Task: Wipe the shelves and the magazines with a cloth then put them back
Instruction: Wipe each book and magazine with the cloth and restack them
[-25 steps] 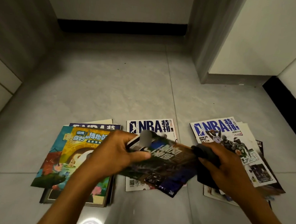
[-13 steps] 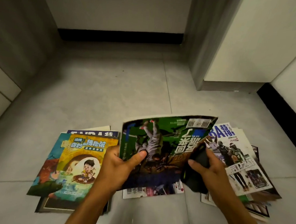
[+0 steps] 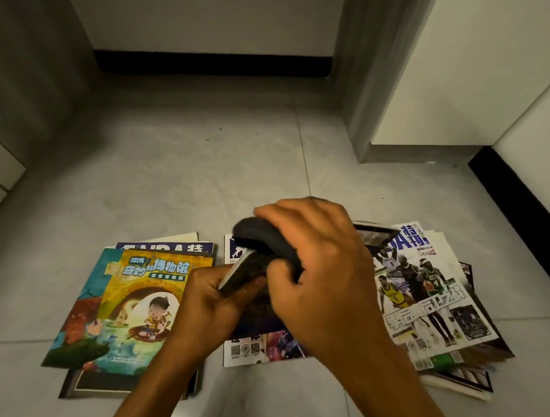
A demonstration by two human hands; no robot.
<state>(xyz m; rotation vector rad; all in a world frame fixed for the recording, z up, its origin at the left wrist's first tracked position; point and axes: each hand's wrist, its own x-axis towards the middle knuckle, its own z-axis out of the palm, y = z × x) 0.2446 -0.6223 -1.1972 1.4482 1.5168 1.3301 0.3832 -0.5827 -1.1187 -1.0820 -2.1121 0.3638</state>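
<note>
My left hand (image 3: 211, 304) grips the left edge of a dark magazine (image 3: 242, 272) held above the floor; most of it is hidden behind my hands. My right hand (image 3: 321, 275) holds a dark cloth (image 3: 265, 236) and presses it against the top of that magazine. Under my hands lies a magazine with QR codes (image 3: 252, 348) on the floor.
A cartoon-cover pile (image 3: 126, 302) lies on the grey tiled floor (image 3: 172, 176) at left. An NBA magazine pile (image 3: 429, 298) lies at right. A grey cabinet side (image 3: 361, 84) stands behind, with black skirting (image 3: 211, 62) along the back wall.
The held magazine has tipped down from facing me to nearly edge-on. My right hand with the cloth has moved from its right edge up and left over its top.
</note>
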